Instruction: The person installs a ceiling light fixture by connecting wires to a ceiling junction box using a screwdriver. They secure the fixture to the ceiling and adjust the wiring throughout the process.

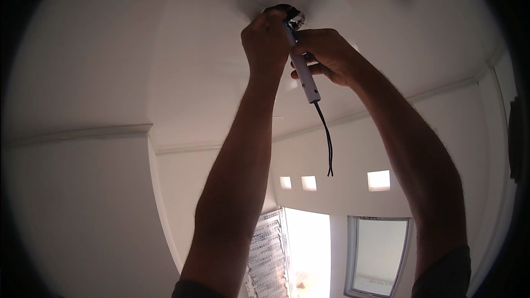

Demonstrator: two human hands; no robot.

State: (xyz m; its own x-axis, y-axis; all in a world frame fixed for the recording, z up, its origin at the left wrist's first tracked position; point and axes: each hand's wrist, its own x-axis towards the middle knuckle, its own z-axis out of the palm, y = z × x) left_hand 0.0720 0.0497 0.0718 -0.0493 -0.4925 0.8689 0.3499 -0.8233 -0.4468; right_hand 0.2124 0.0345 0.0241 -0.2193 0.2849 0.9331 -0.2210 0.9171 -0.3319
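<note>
A white rod (pixel 306 79) hangs at a tilt from a dark fitting (pixel 287 10) at the ceiling. Small holes show near its lower end, and a dark two-strand wire (pixel 328 142) dangles out of it. My left hand (pixel 266 43) is raised to the rod's top, its fingers closed at the fitting; what they pinch is hidden. From the right, my right hand (pixel 327 54) grips the upper rod between thumb and fingers, with the lower fingers reaching behind it. Shiny metal (pixel 298 20) shows beside the fitting, its details too small to make out.
The white ceiling (pixel 138 49) spreads around both hands. A wall block (pixel 77 198) juts out at left. Below are a bright doorway (pixel 309 248), a door leaf in printed wrapping (pixel 269 256), a framed window (pixel 379 254) and small square wall openings (pixel 379 181).
</note>
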